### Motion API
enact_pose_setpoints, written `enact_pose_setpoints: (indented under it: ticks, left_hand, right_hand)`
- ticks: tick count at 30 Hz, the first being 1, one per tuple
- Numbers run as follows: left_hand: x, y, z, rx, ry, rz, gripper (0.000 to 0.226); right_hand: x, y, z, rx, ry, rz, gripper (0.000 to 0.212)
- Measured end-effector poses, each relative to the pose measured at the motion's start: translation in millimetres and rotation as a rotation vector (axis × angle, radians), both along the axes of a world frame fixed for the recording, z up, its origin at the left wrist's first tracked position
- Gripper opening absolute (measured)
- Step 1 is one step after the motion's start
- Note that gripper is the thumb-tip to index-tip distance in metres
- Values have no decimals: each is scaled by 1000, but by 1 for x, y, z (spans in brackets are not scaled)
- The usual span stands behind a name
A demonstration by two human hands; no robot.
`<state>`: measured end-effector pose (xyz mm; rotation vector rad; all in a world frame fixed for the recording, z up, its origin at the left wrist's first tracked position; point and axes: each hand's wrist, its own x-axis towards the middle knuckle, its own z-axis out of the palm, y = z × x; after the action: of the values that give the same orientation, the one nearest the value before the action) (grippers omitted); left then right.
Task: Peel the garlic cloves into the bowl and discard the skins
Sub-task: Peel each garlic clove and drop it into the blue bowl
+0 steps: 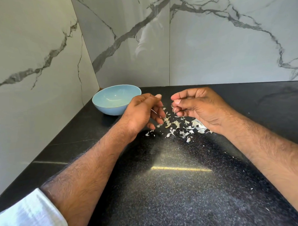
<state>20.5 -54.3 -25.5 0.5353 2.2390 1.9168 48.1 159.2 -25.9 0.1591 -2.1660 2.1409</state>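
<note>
Sitting at the back left of the black counter [182, 188], close to the corner of the marble-patterned wall [227, 46]: a light blue bowl [116, 99], upright, its inside showing only pale glaze; no clove visible within, though the near part of its floor is hidden by the rim.

Hovering just right of the bowl: the left hand [143, 113], fingers loosely curled, thumb and forefinger pinching a thin sliver of skin [154, 111] between them.

Facing it, slightly apart: the right hand [198, 107], fingers curled inward around something small; a scrap of pale skin hanging at the fingertips [176, 110], but impossible to tell whether a clove is lying inside the grip.

Lying scattered on the counter beneath and between both hands: a litter of garlic skins [177, 127], thickest under the right wrist, none of it touching the bowl.

Showing at lower left: a white sleeve [28, 219], pushed up the forearm.
</note>
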Motion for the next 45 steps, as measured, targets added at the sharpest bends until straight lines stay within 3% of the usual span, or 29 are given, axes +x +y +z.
enact_pose_setpoints:
  ticks: [3,5,10,13,19,24,30,33,36,38,41,45]
  left_hand:
    - [-4,-1,-6,-92,121,49,35]
    - [-6,-2,-8,-93,168,66,29]
    - [-4,2,-9,-42,133,45,16]
    - [-2,3,-8,-82,118,97,38]
    - [0,3,-9,-96,165,58,22]
    - [9,12,-7,-254,180,2,39]
    - [6,9,-8,-246,216,14,28]
    - [4,7,-10,-224,234,28,5]
    - [0,5,-11,-222,254,32,29]
    - [1,5,-10,-241,269,16,29]
    - [3,7,-9,-276,288,2,26]
    - [3,4,-8,-298,292,2,18]
  right_hand:
    - [2,0,2,15,-22,15,17]
    - [3,0,3,14,-35,6,18]
    - [3,2,3,-30,-48,-23,17]
    - [4,2,3,-68,-58,-15,20]
    - [4,0,5,-146,-79,-10,17]
    - [5,-3,4,-238,-85,8,19]
    - [4,-1,5,-180,-81,-18,19]
    - [2,1,4,-119,-49,-77,17]
    - [1,2,4,-45,-38,-88,13]
    - [1,3,3,13,-38,-90,12]
    - [-1,3,0,62,-50,-111,31]
    - [-2,6,-1,6,-23,-43,12]
